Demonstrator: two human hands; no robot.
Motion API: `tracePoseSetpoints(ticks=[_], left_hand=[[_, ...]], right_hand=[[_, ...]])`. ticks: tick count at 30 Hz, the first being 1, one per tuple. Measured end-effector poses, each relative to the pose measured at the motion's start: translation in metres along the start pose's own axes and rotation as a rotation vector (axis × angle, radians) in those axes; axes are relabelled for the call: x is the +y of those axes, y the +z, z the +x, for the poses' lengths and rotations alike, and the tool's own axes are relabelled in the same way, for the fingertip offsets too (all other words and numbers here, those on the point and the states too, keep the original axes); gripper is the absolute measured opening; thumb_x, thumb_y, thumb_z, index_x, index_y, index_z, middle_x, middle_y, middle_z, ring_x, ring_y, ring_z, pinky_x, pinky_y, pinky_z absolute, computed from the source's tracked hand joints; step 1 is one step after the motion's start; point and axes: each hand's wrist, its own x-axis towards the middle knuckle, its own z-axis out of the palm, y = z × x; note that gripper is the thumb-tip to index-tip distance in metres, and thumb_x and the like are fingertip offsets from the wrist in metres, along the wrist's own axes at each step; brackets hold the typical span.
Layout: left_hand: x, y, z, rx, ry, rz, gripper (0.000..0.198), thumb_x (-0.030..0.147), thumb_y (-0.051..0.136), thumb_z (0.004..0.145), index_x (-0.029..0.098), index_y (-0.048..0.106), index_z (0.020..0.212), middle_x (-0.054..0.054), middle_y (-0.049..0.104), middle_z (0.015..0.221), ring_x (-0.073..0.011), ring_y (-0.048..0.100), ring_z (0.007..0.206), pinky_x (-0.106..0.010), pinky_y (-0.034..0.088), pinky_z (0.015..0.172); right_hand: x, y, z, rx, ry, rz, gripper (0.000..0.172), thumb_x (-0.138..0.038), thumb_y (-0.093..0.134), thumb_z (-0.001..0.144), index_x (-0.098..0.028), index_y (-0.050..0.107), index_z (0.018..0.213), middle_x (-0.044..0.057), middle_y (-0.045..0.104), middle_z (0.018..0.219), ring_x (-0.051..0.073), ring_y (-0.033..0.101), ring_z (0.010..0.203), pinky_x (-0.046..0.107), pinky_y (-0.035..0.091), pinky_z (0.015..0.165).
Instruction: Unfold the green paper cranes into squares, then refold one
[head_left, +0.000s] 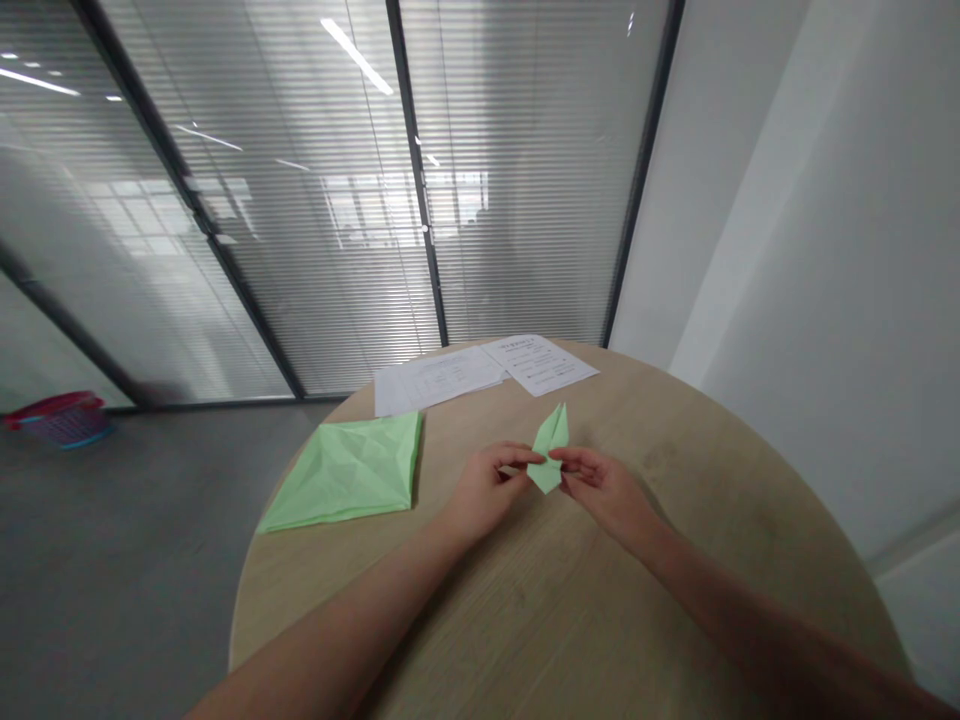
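Note:
A small piece of folded light-green paper (551, 436) is held just above the wooden table, between my two hands. It has a split, narrow point at the far end and a blunt point at the near end. My left hand (491, 487) pinches its left edge between thumb and fingers. On the other edge, my right hand (602, 490) grips it the same way, with a fingertip over its front. To the left lies a stack of creased green paper (352, 468), apart from both hands.
White printed sheets (442, 378) overlap another printed page (538, 364) at the far side of the round wooden table (720, 470). A glass partition with blinds (525, 180) stands behind it, a white wall on the right. A red and blue basket (64, 420) is on the floor at left.

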Motion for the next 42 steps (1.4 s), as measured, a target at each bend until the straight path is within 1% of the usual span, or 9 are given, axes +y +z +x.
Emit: tracePoseSetpoints(ticks=[5,12,21,25,28,32,36,39,42], left_hand=[[-0.003,0.001,0.002,-0.001,-0.111,0.024,0.026,0.031,0.072,0.085,0.019,0.079,0.106,-0.006,0.075,0.086,-0.0176,0.065,0.072,-0.030,0.054,0.069],[0.002,0.001,0.003,-0.023,-0.201,-0.128,0.029,0.043,0.076,0.081,0.015,0.074,0.082,-0.001,0.064,0.067,-0.0121,0.057,0.060,-0.026,0.050,0.062],[0.000,0.004,0.002,-0.001,-0.211,-0.173,0.035,0.049,0.080,0.075,0.016,0.070,0.077,-0.002,0.066,0.070,-0.0127,0.058,0.063,-0.027,0.051,0.063],[0.002,0.005,0.000,0.054,-0.235,-0.105,0.031,0.044,0.078,0.077,0.015,0.069,0.073,-0.001,0.064,0.063,-0.0120,0.056,0.058,-0.025,0.045,0.058],[0.003,0.008,-0.001,0.080,-0.248,-0.097,0.031,0.044,0.080,0.076,0.016,0.067,0.072,-0.001,0.064,0.064,-0.0113,0.056,0.055,-0.024,0.044,0.055],[0.002,0.010,0.001,0.106,-0.246,-0.219,0.038,0.044,0.085,0.070,0.017,0.062,0.084,0.002,0.063,0.065,-0.0116,0.057,0.055,-0.024,0.047,0.053],[0.002,0.008,0.002,0.036,-0.255,-0.265,0.055,0.041,0.084,0.071,0.014,0.063,0.114,0.004,0.064,0.065,-0.0105,0.054,0.054,-0.023,0.046,0.054],[0.001,0.008,0.002,-0.025,-0.261,-0.261,0.053,0.041,0.082,0.074,0.013,0.067,0.116,0.002,0.065,0.069,-0.0096,0.055,0.056,-0.023,0.046,0.057],[-0.002,0.010,0.002,0.017,-0.281,-0.296,0.064,0.042,0.084,0.071,0.015,0.063,0.125,-0.003,0.071,0.083,-0.0134,0.063,0.068,-0.024,0.049,0.060]], right_hand=[[-0.004,-0.001,0.000,0.024,-0.035,-0.113,0.034,-0.054,0.070,0.085,-0.024,0.076,0.099,0.005,0.077,0.093,0.020,0.070,0.082,0.033,0.060,0.075],[-0.012,0.004,-0.003,0.012,-0.020,-0.037,0.034,-0.056,0.069,0.084,-0.022,0.068,0.087,0.004,0.073,0.089,0.019,0.069,0.081,0.030,0.058,0.070],[-0.015,0.006,-0.004,-0.005,-0.006,0.002,0.031,-0.050,0.069,0.085,-0.023,0.065,0.100,0.007,0.076,0.099,0.022,0.074,0.092,0.032,0.061,0.072],[-0.012,0.007,-0.004,0.008,-0.003,0.003,0.031,-0.045,0.069,0.084,-0.023,0.060,0.103,0.006,0.076,0.095,0.022,0.076,0.090,0.031,0.060,0.071],[-0.014,0.008,-0.006,0.041,-0.004,0.005,0.040,-0.040,0.067,0.086,-0.023,0.055,0.120,0.004,0.075,0.088,0.023,0.077,0.087,0.032,0.060,0.069],[-0.020,0.009,-0.007,0.039,0.048,0.013,0.077,-0.036,0.064,0.085,-0.022,0.034,0.155,0.003,0.075,0.084,0.024,0.077,0.086,0.032,0.060,0.065],[-0.023,0.009,-0.006,-0.021,0.097,0.015,0.067,-0.037,0.064,0.084,-0.023,0.050,0.148,0.003,0.075,0.087,0.022,0.076,0.088,0.027,0.058,0.062],[-0.022,0.007,-0.005,-0.011,0.120,0.023,0.064,-0.040,0.066,0.084,-0.024,0.054,0.144,0.004,0.075,0.088,0.022,0.076,0.087,0.024,0.056,0.060],[-0.020,0.006,-0.005,-0.016,0.137,0.013,0.065,-0.040,0.067,0.084,-0.024,0.054,0.145,0.004,0.077,0.093,0.022,0.077,0.089,0.024,0.056,0.061]])
